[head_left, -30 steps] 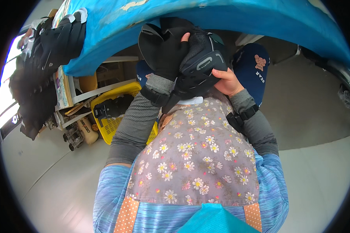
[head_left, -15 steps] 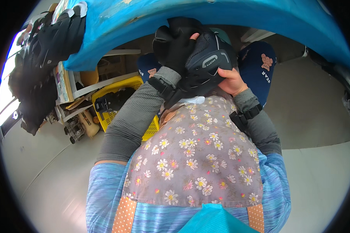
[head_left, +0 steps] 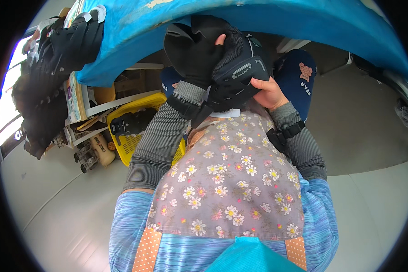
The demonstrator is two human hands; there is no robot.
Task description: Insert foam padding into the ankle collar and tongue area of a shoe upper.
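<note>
A black padded guard-like piece (head_left: 243,70), with a mesh panel and a glossy raised patch with grey trim, is held up over my lap. A white tab (head_left: 225,113) sticks out at its lower edge. My left hand (head_left: 199,59) is mostly covered in black material, and its bare thumb presses on the mesh side; its other fingers are hidden. From the right, my right hand (head_left: 269,93) grips the piece, thumb on top and fingers out of sight beneath. Black straps with buckles hang around both of my grey-sleeved forearms.
Blue sheeting (head_left: 299,18) covers the table edge ahead. A pile of similar black pieces (head_left: 50,81) hangs at the far left. Beside my left arm, a yellow basket (head_left: 163,97) holds a black item with buckles. A wooden shelf (head_left: 118,106) stands under the table.
Both hands have shifted slightly left with the padded piece, which has turned a little. More of the black flap by my left hand spreads leftward. Both hands keep their hold.
</note>
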